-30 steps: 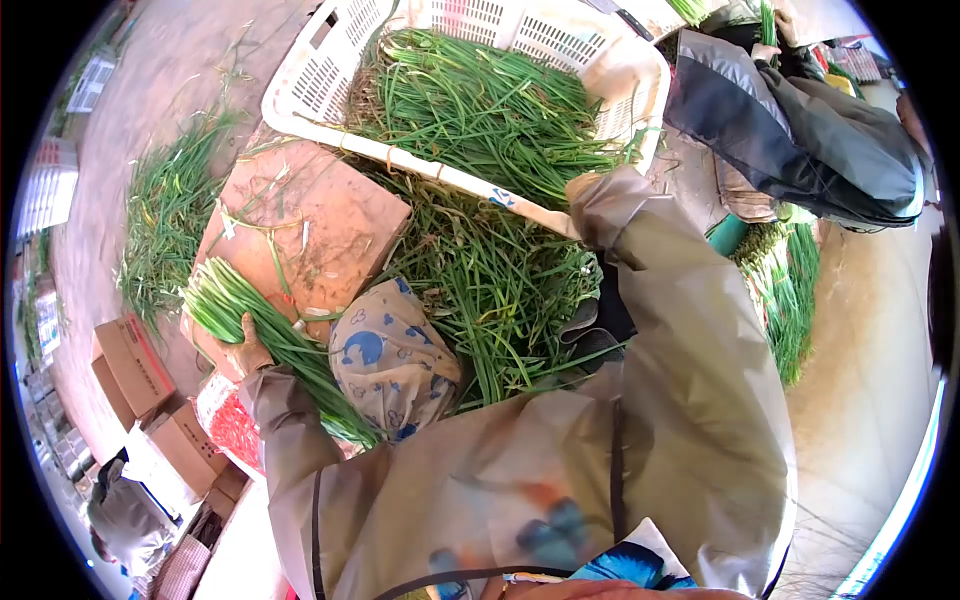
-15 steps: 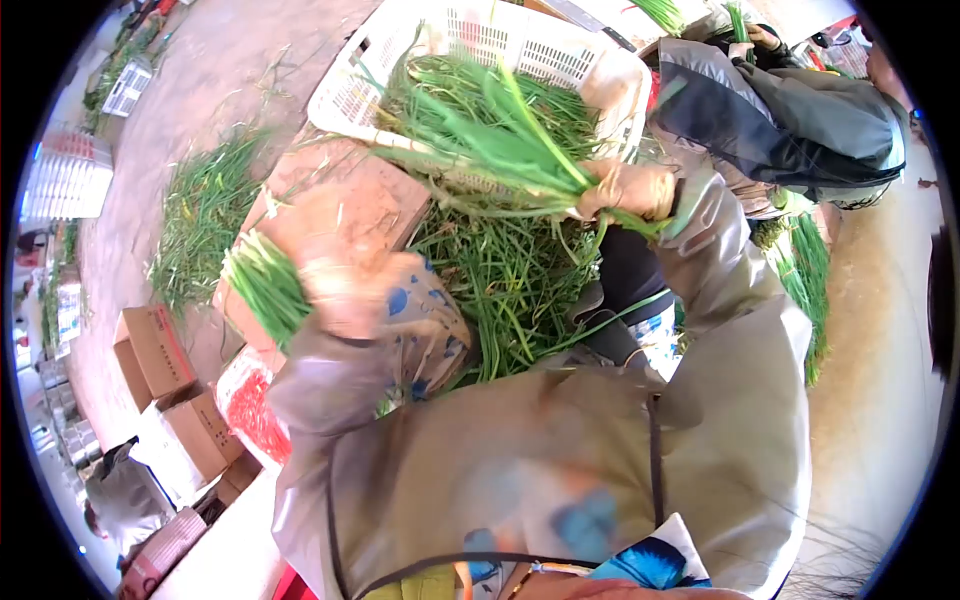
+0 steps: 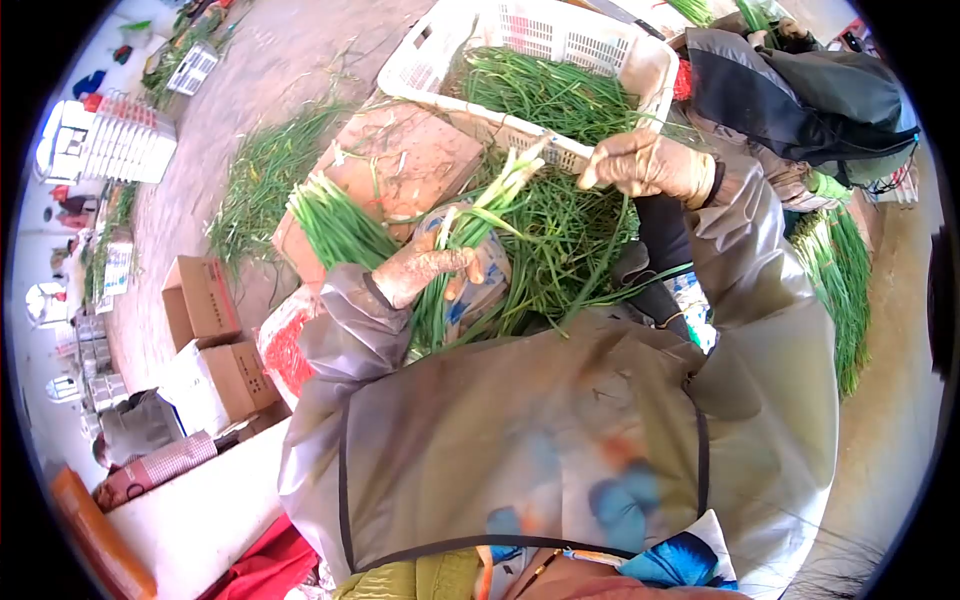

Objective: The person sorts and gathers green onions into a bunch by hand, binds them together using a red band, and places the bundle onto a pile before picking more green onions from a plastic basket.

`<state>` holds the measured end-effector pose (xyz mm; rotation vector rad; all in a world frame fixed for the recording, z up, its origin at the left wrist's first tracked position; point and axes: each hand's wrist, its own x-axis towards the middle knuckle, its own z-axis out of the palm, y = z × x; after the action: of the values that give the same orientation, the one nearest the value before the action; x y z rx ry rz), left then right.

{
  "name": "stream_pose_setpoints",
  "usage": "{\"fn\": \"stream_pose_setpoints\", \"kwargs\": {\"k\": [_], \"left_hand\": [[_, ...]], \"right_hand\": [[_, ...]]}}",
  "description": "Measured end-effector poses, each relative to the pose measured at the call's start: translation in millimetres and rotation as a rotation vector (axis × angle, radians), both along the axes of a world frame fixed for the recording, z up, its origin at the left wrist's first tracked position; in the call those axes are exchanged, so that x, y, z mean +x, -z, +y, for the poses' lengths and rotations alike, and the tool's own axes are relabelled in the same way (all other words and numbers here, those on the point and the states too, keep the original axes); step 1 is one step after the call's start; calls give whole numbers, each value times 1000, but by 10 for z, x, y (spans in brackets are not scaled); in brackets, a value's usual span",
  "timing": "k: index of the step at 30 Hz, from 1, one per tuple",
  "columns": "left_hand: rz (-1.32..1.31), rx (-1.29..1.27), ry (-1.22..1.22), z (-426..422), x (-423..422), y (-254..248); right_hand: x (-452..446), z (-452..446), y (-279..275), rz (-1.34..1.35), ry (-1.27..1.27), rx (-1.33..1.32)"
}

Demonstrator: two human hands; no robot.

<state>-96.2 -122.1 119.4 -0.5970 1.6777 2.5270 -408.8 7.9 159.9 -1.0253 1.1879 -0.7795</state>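
My left hand [image 3: 425, 272], in a dirty glove, is closed around a small bunch of green onions [image 3: 495, 205], their pale root ends pointing up and away. My gloved right hand [image 3: 650, 168] is raised at the near rim of a white plastic crate [image 3: 570, 148], fingers curled together; whatever they pinch, if anything, is too small to make out. Beside my left hand, a neat bundle of green onions [image 3: 340, 225] lies on a brown board [image 3: 400, 150]. Loose green onion leaves [image 3: 570, 230] are heaped between my legs, and more greens [image 3: 550, 90] fill the crate.
Scattered leaves [image 3: 265, 180] cover the floor left of the board. Cardboard boxes [image 3: 205, 300] and a red-and-white bag [image 3: 287, 345] stand at the left. A co-worker in a dark vest [image 3: 790, 100] bends at the upper right, with a long green bundle [image 3: 840, 290] nearby.
The green onions that my right hand gripped over the crate are now in my left hand. My left hand has come in from the board. The view has shifted left.
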Motion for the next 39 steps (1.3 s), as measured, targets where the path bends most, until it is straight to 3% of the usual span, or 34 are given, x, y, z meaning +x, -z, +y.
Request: {"fn": "stream_pose_setpoints", "kwargs": {"k": [3,4,5,8,9,11,13,15,18,19,21,23,25,33,39], "left_hand": [[88,126,-158,277,150,16],[108,150,-176,344,166,40],[136,188,-214,409,183,91],[187,197,-258,535,198,211],[181,229,-257,578,190,220],[172,264,-250,672,171,237],[167,297,-235,735,167,247],[178,306,-259,734,190,377],[152,380,-570,781,212,538],[149,382,-571,802,224,573],[92,474,-582,834,228,611],[104,394,-557,862,172,614],[131,145,-447,868,139,576],[111,212,-424,854,174,508],[109,112,-433,860,188,543]], "right_hand": [[186,55,288,26,203,-48],[130,7,719,393,119,-210],[278,60,748,820,197,-356],[711,70,463,-71,240,-204],[858,34,477,-57,296,-184],[1086,-102,750,172,369,-481],[1240,-175,739,-164,371,-283],[1260,-131,693,-139,354,-243],[1267,-61,744,-8,402,-145],[1280,-55,804,67,403,-142],[1322,-20,868,55,398,-268],[1355,-19,890,-66,431,-234],[1346,-22,814,-188,458,-204],[1086,77,634,-101,321,-107],[1033,65,694,-241,630,-158]]}}
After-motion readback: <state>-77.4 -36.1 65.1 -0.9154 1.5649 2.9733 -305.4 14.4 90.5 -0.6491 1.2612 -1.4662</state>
